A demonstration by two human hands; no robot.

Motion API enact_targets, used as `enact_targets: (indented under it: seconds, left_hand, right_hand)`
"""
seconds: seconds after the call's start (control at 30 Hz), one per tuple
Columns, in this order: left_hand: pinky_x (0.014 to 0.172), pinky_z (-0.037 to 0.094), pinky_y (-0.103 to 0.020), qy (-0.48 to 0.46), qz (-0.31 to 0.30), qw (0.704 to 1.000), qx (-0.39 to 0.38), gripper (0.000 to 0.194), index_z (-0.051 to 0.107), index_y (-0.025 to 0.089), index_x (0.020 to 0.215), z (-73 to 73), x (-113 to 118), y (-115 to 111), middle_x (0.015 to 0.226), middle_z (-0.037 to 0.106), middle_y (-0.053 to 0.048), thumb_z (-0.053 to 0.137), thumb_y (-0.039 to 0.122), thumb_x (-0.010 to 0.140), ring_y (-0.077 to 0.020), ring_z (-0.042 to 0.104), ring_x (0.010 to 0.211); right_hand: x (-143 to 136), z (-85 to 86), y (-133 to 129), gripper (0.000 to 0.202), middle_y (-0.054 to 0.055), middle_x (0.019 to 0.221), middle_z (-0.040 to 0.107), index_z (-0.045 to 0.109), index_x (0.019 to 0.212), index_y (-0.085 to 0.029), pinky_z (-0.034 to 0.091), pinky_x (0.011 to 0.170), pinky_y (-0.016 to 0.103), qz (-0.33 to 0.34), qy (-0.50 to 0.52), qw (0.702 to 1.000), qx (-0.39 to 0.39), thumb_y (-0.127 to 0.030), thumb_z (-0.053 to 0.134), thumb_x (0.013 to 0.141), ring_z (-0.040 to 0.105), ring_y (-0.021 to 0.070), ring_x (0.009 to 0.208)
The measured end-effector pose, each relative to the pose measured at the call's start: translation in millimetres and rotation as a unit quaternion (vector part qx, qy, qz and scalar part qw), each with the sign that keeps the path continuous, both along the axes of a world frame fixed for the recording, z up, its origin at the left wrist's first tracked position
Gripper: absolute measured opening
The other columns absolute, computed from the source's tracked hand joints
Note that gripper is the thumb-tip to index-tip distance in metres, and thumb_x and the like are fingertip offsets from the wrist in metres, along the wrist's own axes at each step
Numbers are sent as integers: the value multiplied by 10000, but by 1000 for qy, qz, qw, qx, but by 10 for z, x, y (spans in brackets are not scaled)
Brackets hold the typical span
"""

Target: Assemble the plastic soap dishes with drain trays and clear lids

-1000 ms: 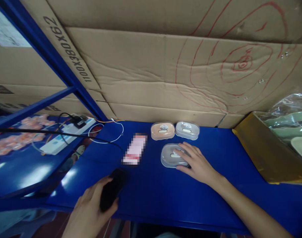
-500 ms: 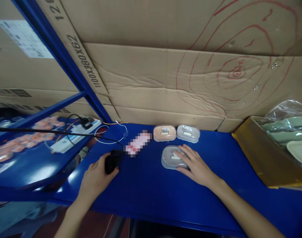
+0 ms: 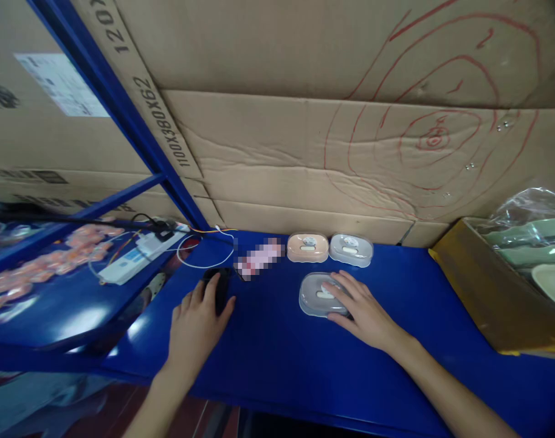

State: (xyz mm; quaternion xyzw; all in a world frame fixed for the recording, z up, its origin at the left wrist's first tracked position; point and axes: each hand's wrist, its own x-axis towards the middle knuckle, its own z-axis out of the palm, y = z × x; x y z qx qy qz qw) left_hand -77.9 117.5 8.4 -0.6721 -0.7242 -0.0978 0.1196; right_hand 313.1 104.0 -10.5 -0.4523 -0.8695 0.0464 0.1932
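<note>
My left hand is over a small black object, fingers on its left side and top and thumb at its lower right; its kind is not clear. My right hand lies on a grey lidded plastic box, fingertips on the clear lid by the round label and thumb at the near edge. Behind it, side by side, stand a peach lidded box and a second grey lidded box. A pinkish blurred-out item lies just beyond the black object.
The blue table ends at a cardboard wall with red rings drawn on it. At right stands a carton of green trays. Left, past a blue frame post, are a power strip, cables and peach wrapped pieces.
My left hand has shifted right and turned more palm-down over the black object. My right hand stays on the grey lidded box. The view has tilted slightly.
</note>
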Motion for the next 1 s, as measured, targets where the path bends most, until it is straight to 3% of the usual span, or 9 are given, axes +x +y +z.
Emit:
enact_targets:
  seconds: [0.13, 0.2, 0.27, 0.37, 0.47, 0.53, 0.63, 0.77, 1.0]
  left_hand:
    - [927, 560, -466, -68, -127, 981, 129, 476, 515, 149, 1458, -25, 383, -275, 1253, 715, -181, 502, 427, 1072, -360, 710, 1117]
    - [941, 585, -416, -142, -226, 958, 106, 394, 519, 203, 1411, -76, 543, -270, 1173, 740, -119, 534, 398, 1069, -294, 737, 1077]
    - [964, 600, -395, -199, -278, 939, 43, 475, 441, 235, 1490, -131, 638, -110, 1260, 726, -109, 560, 388, 1056, -272, 728, 1160]
    - [1175, 469, -531, -139, -249, 959, -6, 728, 318, 192, 1608, -163, 630, 352, 1615, 484, -216, 647, 373, 984, -376, 474, 1512]
    - [1230, 360, -600, -76, -183, 979, -52, 903, 256, 139, 1661, -107, 497, 814, 1695, 325, -293, 726, 383, 930, -452, 304, 1593]
    - [1218, 341, -640, -64, -162, 982, -73, 952, 238, 133, 1678, -42, 409, 1011, 1642, 411, -309, 744, 394, 914, -470, 361, 1561]
    - [1158, 413, -601, -43, -147, 982, -111, 942, 247, 154, 1684, 49, 367, 1105, 1461, 624, -255, 736, 393, 916, -429, 594, 1381]
    - [1043, 487, -528, -9, -118, 986, -119, 852, 298, 153, 1671, 107, 499, 868, 1327, 682, -230, 685, 367, 943, -416, 672, 1235]
    - [890, 506, -433, 39, -53, 989, -131, 755, 272, 187, 1688, 108, 785, -39, 1125, 723, -154, 573, 432, 1041, -350, 728, 1006]
  right_hand:
    - [-3, -7, 0, 618, 106, 1720, 382, 364, 1655, -361, 448, 1191, 629, -5, 2, 1000, -1, -461, 569, 1081, 316, 359, 1606]
    - [-6, -3, 0, 624, 106, 1721, 379, 355, 1659, -363, 449, 1190, 630, -5, 1, 1000, -3, -460, 568, 1081, 315, 360, 1606]
    - [-6, 6, -1, 626, 110, 1720, 379, 350, 1662, -358, 447, 1192, 629, -2, 1, 1000, -5, -457, 567, 1082, 307, 358, 1610]
    - [1, 17, -5, 624, 119, 1717, 382, 358, 1658, -345, 439, 1199, 628, 1, 3, 1000, -2, -450, 570, 1081, 303, 357, 1611]
    - [12, 20, -7, 618, 124, 1709, 396, 370, 1651, -341, 437, 1199, 630, 0, 6, 1000, 4, -444, 577, 1078, 322, 359, 1603]
    - [19, 17, -5, 618, 127, 1707, 400, 373, 1649, -337, 438, 1194, 635, 4, 3, 1000, 5, -446, 580, 1076, 329, 363, 1599]
    - [27, 14, 0, 624, 129, 1711, 392, 372, 1650, -335, 438, 1191, 638, 6, 0, 1000, 4, -454, 583, 1074, 327, 367, 1599]
    - [33, 19, -2, 629, 124, 1708, 399, 376, 1648, -345, 431, 1199, 634, 4, 6, 1000, 5, -449, 596, 1068, 333, 364, 1596]
    - [51, 41, -16, 627, 128, 1705, 402, 372, 1652, -342, 428, 1201, 632, 5, 4, 1000, -5, -443, 588, 1073, 330, 363, 1597]
